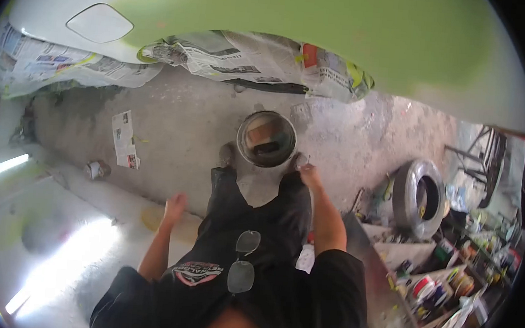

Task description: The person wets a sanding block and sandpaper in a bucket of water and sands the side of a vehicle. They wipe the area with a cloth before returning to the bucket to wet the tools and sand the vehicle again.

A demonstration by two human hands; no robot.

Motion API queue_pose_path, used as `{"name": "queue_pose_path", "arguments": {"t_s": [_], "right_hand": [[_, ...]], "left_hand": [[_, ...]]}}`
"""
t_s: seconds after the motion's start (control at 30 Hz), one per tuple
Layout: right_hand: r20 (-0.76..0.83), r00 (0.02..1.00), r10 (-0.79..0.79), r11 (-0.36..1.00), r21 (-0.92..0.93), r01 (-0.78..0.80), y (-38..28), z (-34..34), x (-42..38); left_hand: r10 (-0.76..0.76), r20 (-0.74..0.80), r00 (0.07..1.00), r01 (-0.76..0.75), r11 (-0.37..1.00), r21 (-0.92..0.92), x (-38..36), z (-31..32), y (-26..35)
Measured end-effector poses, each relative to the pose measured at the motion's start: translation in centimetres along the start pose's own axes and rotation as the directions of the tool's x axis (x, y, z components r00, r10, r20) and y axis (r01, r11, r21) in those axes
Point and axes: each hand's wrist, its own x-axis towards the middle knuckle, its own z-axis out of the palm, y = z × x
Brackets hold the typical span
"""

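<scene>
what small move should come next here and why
Probably bend and lower the right hand to the bucket: it stands on the floor by the shoes, and in this view that hand appears nearer to it than the left hand. What is inside is too unclear to name.

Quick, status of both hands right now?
Left hand: raised, nothing visible in it; too small to tell whether open or closed.
Right hand: fingers too small to read; can't tell open, closed or holding something.
</scene>
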Motion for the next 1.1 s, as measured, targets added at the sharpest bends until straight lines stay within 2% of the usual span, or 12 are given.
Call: {"name": "queue_pose_path", "arguments": {"t_s": [0.07, 0.1, 0.2, 0.27, 0.33, 0.47, 0.57, 0.73, 0.83, 0.93, 1.03, 1.1], "right_hand": [[-0.258, 0.921, 0.292, 0.953, 0.155, -0.259, -3.4, -4.1, -5.3], [-0.346, 0.831, 0.435, 0.899, 0.216, -0.38, -3.6, -4.2, -7.1], [-0.393, 0.721, 0.571, 0.819, 0.203, -0.537, -4.5, -0.5, -12.5], [-0.312, 0.747, 0.587, 0.809, 0.201, -0.552, -4.4, 4.4, -14.5], [-0.203, 0.731, 0.651, 0.755, 0.263, -0.6, -5.5, 9.9, -15.3], [-0.194, 0.835, 0.515, 0.847, 0.264, -0.461, -13.4, 15.2, -13.7], [-0.285, 0.854, 0.436, 0.885, 0.307, -0.35, -15.8, 17.7, -8.8], [-0.485, 0.805, 0.341, 0.901, 0.413, -0.133, -10.7, 23.2, 2.5], [-0.064, 0.734, 0.677, 0.301, 0.933, -0.196, -6.6, 25.5, 8.6], [0.164, 0.563, 0.81, -0.059, 0.978, -0.2, -4.8, 25.5, 12.6], [0.145, 0.623, 0.768, 0.013, 0.97, -0.242, -1.3, 26.8, 16.6], [0.133, 0.592, 0.795, 0.058, 0.955, -0.292, 0.4, 28.4, 20.4]], "left_hand": [[0.218, -0.124, 0.968, -0.215, 0.976, 0.035, 7.9, -2.9, 1.6], [0.319, -0.089, 0.944, -0.314, 0.947, 0.066, 12.7, -3.7, 1.5], [0.471, 0.026, 0.882, -0.467, 0.863, 0.194, 21.1, -6.3, 5.3], [0.406, 0.206, 0.89, -0.455, 0.816, 0.357, 21.6, -8.0, 12.2], [0.543, 0.208, 0.814, -0.581, 0.76, 0.291, 23.9, -7.0, 14.2], [0.61, 0.211, 0.763, -0.646, 0.723, 0.246, 26.5, -2.5, 17.5], [0.46, 0.289, 0.84, -0.516, 0.842, 0.159, 26.7, 3.4, 19.1], [0.59, 0.386, 0.709, -0.677, 0.723, 0.137, 30.8, 17.1, 16.8], [0.577, 0.419, 0.701, -0.684, 0.711, 0.165, 33.3, 23.6, 15.5], [0.61, 0.318, 0.726, -0.675, 0.719, 0.163, 37.1, 28.9, 14.6], [0.642, 0.168, 0.748, -0.663, 0.712, 0.23, 41.9, 32.3, 14.8], [0.651, 0.05, 0.757, -0.638, 0.722, 0.268, 45.0, 34.0, 15.6]]}}
